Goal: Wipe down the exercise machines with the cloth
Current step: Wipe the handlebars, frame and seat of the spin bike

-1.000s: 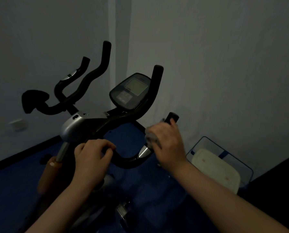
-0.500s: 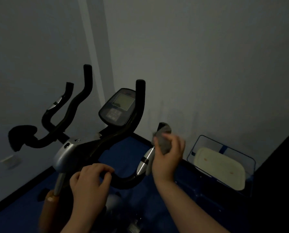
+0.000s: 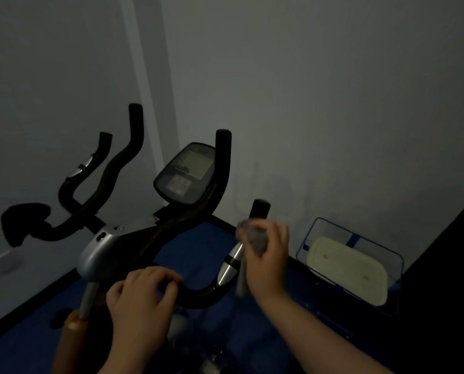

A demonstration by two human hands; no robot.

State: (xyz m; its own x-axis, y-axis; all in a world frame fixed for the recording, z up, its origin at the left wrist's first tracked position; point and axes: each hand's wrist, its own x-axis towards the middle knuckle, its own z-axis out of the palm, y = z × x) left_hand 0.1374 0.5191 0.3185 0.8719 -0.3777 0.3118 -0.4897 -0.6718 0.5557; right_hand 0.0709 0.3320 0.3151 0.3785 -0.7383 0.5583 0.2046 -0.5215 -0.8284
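Right hand (image 3: 265, 255) has slid its crumpled grey cloth (image 3: 253, 238) up the exercise bike's black curved handlebar (image 3: 195, 294), gripping it near the tip. Left hand (image 3: 141, 298) clutches the bar's lower bend. Grey console (image 3: 185, 172), far handlebars likely unwiped yet.

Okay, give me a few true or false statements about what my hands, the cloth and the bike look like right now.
1. The right hand holds the grey cloth against the handlebar's right grip. True.
2. The left hand presses the console. False: it grips the lower handlebar curve.
3. The console screen is lit brightly. False: it looks dark.
4. A wire basket holding a pale container sits right of the bike. True.
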